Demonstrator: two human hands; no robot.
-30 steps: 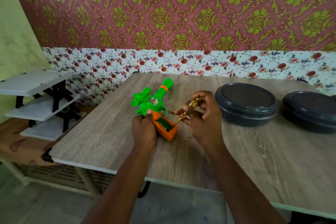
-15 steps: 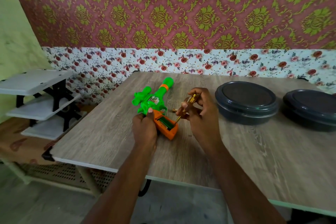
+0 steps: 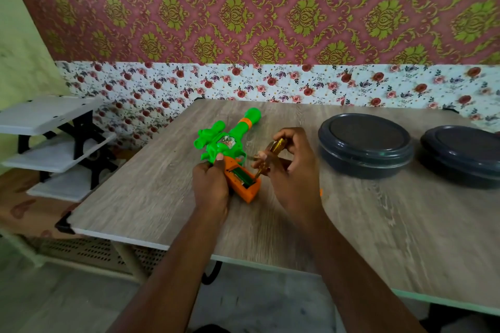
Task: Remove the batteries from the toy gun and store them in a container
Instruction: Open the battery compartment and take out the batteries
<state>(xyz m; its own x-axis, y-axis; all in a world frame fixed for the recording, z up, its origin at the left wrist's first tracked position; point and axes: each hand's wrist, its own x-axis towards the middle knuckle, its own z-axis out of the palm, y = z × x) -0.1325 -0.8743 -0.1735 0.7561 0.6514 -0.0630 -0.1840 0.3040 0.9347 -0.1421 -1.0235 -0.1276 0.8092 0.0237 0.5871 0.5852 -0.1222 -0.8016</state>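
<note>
Toy gun [image 3: 227, 143], green with an orange grip [image 3: 247, 193], is laid flat on the wooden table [image 3: 151, 186], toward its left side, with the muzzle pointed away at the floral wall. The grip is held by the left hand [image 3: 211, 184], whose fingers are curled round its left side, with the thumb pressed on top next to the green body. The compartment in the grip is seen uncovered, and a dark green battery [image 3: 240, 174] is seen lying inside it. A screwdriver [image 3: 278, 145] with an amber handle is pinched between the thumb and curled fingers of the right hand [image 3: 292, 173]. It is tilted, with its tip set into the near end of the open compartment, just beside the battery. Two dark round containers [image 3: 365, 143] [image 3: 462, 154], both lidded, are placed side by side on the table to the right, well apart from the gun. A white tiered rack [image 3: 51, 143] is seen beyond the table's left edge.
</note>
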